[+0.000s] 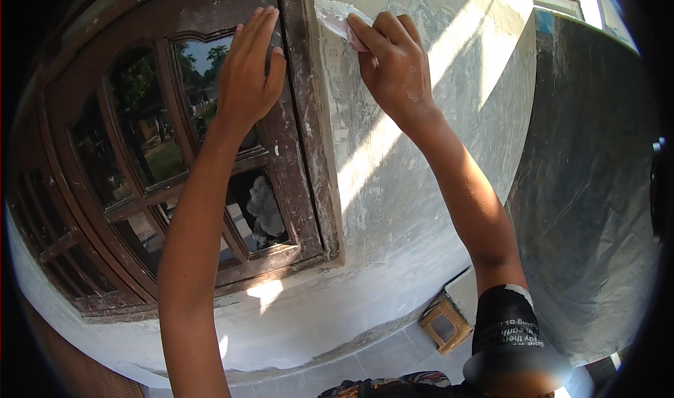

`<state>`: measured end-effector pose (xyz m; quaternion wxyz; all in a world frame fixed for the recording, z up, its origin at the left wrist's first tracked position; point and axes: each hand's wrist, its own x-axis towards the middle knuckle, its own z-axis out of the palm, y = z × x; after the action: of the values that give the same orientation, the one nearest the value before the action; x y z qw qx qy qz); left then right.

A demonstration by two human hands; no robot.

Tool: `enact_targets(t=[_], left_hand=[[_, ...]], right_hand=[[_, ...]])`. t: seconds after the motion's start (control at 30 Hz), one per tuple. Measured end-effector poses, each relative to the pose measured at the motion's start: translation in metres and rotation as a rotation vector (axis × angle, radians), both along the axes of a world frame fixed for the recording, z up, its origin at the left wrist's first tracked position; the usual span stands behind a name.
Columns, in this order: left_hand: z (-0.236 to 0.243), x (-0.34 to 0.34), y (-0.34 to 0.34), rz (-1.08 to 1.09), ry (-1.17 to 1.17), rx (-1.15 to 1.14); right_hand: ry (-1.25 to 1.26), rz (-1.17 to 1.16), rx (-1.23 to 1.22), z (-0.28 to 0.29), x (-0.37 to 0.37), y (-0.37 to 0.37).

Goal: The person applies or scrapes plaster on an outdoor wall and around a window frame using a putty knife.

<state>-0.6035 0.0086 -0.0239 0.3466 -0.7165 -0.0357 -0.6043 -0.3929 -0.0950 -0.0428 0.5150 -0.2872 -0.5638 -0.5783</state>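
My right hand (399, 68) is raised to the plastered wall (393, 236), its fingers closed around a pale pinkish putty scraper (342, 21). White putty coats the scraper's flat end, which lies against the wall just right of the window frame. My left hand (251, 71) is up in front of the brown wooden window (200, 15). Its fingers are stretched out and it holds nothing; whether the fingertips touch the wood I cannot tell. Light smears mark the frame's paint, and the wall shows patchy grey and white coating.
Glass panes (147, 110) fill the window on the left. A dark sheet (583, 187) hangs at the right. Down by the wall's foot, a small wooden stool-like frame (446, 325) stands on the tiled floor (382, 359). Sunlight crosses the wall diagonally.
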Motion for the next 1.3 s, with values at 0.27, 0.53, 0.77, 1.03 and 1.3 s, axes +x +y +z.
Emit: enact_targets(t=[0.27,0.53,0.77,1.03,1.3], left_hand=[[0.025,0.011,0.026,0.119,0.044,0.091],[0.021,0.015,0.033,0.231,-0.023,0.143],[0.020,0.017,0.034,0.212,-0.017,0.123],[0.021,0.018,0.035,0.276,-0.061,0.186],[0.019,0.013,0.037,0.246,-0.034,0.139]], right_hand=[[0.011,-0.222,-0.019,-0.024,-0.014,0.031],[0.048,-0.160,0.041,-0.009,-0.030,0.004],[-0.049,-0.303,0.042,-0.010,-0.013,0.033],[0.063,-0.173,0.027,0.004,-0.017,0.004],[0.096,-0.175,-0.164,-0.061,-0.030,0.018]])
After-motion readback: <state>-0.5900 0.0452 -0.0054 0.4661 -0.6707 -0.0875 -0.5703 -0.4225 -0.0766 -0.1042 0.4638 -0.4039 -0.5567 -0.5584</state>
